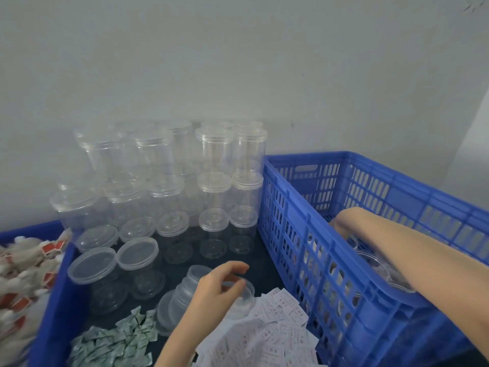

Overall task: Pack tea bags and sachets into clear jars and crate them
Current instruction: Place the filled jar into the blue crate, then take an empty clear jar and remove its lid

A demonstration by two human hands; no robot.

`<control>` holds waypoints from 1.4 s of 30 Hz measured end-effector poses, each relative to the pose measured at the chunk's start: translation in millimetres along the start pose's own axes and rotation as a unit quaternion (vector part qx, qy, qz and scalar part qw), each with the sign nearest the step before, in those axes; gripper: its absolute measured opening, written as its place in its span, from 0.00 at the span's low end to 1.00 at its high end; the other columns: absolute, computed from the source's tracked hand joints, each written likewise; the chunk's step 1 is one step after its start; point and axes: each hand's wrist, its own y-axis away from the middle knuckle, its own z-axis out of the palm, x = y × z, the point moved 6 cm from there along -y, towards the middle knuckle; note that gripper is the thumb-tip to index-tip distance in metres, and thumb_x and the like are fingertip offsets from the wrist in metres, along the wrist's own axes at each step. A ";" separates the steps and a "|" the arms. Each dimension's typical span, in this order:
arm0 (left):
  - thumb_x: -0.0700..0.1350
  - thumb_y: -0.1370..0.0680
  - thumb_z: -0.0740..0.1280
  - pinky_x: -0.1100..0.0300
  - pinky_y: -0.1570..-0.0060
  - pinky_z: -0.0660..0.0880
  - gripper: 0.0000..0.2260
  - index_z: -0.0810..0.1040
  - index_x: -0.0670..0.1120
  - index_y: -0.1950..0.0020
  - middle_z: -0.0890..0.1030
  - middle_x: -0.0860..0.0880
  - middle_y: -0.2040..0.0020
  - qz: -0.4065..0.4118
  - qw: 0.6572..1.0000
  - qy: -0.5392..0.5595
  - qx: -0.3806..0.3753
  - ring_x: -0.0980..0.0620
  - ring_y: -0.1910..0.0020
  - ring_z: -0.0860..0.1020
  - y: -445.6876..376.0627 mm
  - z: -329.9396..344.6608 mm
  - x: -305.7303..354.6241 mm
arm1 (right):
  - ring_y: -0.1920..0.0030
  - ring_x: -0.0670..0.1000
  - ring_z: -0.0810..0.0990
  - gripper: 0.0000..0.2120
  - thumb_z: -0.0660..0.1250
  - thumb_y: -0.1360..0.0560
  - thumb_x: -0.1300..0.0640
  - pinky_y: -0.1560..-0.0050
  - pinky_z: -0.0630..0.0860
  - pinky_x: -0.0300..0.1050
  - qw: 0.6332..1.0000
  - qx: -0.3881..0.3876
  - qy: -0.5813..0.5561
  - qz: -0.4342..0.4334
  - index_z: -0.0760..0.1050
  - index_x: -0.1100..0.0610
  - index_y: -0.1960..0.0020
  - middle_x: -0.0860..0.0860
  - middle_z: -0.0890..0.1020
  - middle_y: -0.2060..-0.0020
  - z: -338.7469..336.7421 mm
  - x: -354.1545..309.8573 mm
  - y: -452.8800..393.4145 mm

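Hands at work over a dark table: my left hand curls its fingers round the rim of a small clear jar that stands beside a short stack of lids, between a heap of green sachets and a heap of white sachets. My right hand reaches down inside the blue crate on the right, onto the clear jars lying there; the crate wall hides the fingers and I cannot tell whether they grip. Lidded empty jars stand stacked against the grey wall. At far left a blue tray holds tea bags with red tags.
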 end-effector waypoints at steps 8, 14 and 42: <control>0.42 0.23 0.67 0.67 0.45 0.72 0.13 0.76 0.58 0.43 0.78 0.60 0.44 -0.014 0.991 -0.089 0.102 0.63 0.45 0.75 8.3 -48.8 -11.5 | 0.34 0.55 0.75 0.30 0.59 0.19 0.37 0.32 0.70 0.50 0.972 0.167 -0.163 -0.040 0.72 0.58 0.28 0.54 0.75 0.32 -59.9 25.6 52.0; 0.48 0.21 0.66 0.53 0.34 0.66 0.21 0.69 0.49 0.29 0.72 0.50 0.31 -0.085 0.883 -0.382 0.260 0.49 0.32 0.70 7.4 -115.9 -37.0 | 0.41 0.57 0.80 0.26 0.60 0.20 0.38 0.36 0.73 0.53 0.918 0.329 -0.203 -0.082 0.82 0.59 0.42 0.55 0.84 0.43 -92.0 9.7 141.2; 0.44 0.19 0.62 0.44 0.26 0.50 0.24 0.61 0.53 0.23 0.64 0.47 0.24 -0.090 0.806 -0.503 0.299 0.48 0.23 0.58 41.1 -135.5 -24.1 | 0.32 0.46 0.73 0.33 0.69 0.23 0.43 0.33 0.72 0.47 0.794 0.358 -0.352 -0.342 0.62 0.48 0.22 0.45 0.72 0.28 -55.0 -224.9 137.2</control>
